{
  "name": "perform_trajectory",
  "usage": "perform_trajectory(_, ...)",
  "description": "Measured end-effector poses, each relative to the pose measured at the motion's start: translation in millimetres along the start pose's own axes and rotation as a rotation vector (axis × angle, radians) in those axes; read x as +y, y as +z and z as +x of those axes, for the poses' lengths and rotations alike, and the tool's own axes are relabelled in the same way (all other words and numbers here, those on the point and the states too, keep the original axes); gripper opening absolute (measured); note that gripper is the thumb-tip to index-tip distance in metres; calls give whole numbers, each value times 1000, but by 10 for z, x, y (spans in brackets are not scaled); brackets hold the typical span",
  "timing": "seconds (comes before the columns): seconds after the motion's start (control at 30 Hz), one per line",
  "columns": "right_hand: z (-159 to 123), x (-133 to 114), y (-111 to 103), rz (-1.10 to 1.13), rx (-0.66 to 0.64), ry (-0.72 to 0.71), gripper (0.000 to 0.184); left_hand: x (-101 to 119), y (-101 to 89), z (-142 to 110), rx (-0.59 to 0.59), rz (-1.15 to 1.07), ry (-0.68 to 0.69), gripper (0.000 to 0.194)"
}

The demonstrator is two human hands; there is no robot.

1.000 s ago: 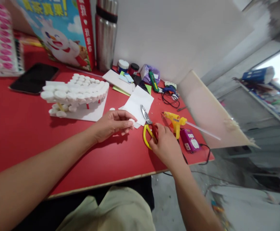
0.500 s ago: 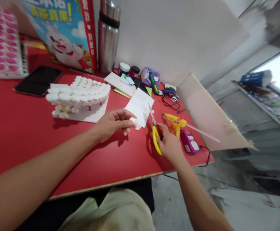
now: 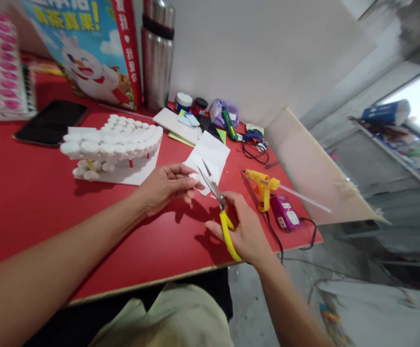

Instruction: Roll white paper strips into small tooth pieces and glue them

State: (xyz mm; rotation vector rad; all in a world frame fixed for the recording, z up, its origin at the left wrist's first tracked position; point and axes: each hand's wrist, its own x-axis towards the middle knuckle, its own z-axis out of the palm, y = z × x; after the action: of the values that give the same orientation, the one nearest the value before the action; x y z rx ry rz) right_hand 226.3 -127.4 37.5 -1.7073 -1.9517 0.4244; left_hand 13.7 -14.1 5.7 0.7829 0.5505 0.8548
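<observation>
Between the thumb and fingers of my left hand point(image 3: 170, 188) is a small white piece point(image 3: 194, 178), perhaps paper or foam; its kind is not clear. My right hand point(image 3: 244, 226) grips yellow-handled scissors point(image 3: 228, 236). Their blades are parted and point up and left, close beside the white piece; whether they touch it I cannot tell. Beneath the blades lies a folded white sheet point(image 3: 210, 152) on the red table point(image 3: 130, 250). Left of my left hand stands a white model point(image 3: 112, 142) covered in rounded white pieces, on a white base.
Right of my right hand, a yellow glue gun point(image 3: 264, 185) stands by a purple power socket point(image 3: 285, 212), its cable hanging over the table edge. Behind are a green utility knife point(image 3: 229, 124), small jars point(image 3: 183, 102), a steel flask point(image 3: 157, 62), a phone point(image 3: 51, 121) and a printed bag point(image 3: 87, 58).
My right hand has brought the scissors left, toward the white piece, and their blades have opened. My left hand still pinches the piece, almost in the same place.
</observation>
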Motion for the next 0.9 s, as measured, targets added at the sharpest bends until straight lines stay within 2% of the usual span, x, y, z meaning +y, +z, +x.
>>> perform_trajectory(0.27, 38, -16, 44, -141, -9, -108, 55, -25, -35, -10, -67, 133, 58, 32)
perform_trajectory(0.57, 32, -5, 8, -128, -26, -174, 54, 30, -32, -44, -125, 238, 58, 20)
perform_trajectory(0.9, -16, 83, 138, -98, 106, -230, 46, 49, 14, -73, -124, 268, 65, 13)
